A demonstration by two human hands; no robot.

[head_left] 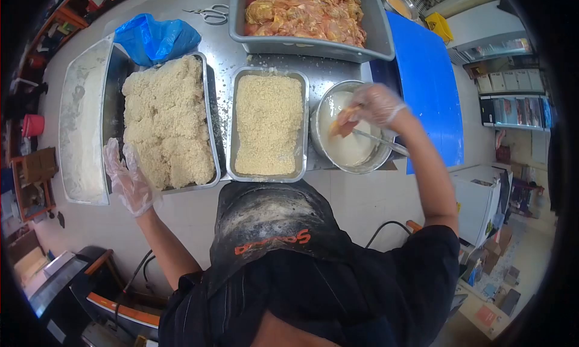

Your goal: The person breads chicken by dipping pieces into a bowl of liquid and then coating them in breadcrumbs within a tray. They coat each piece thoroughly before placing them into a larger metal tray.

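Note:
My right hand [375,104], in a clear plastic glove, is closed on a piece of raw chicken [342,125] over a round metal pot [319,139] of pale batter [356,148]. The hand is slightly blurred. A metal utensil's handle [392,145] leans out over the pot's rim. My left hand [131,181], also gloved, has its fingers spread and holds nothing. It is beside the front left corner of a large metal tray heaped with breadcrumbs [169,127]. Between the hands lies a smaller metal tray [231,139] with a layer of breadcrumbs [268,124].
A grey tub [301,47] of raw marinated chicken [304,12] stands at the back. Scissors [214,14] and a blue plastic bag [157,38] lie to its left. A blue board [428,94] is on the right; a long floury metal container [84,124] is at far left.

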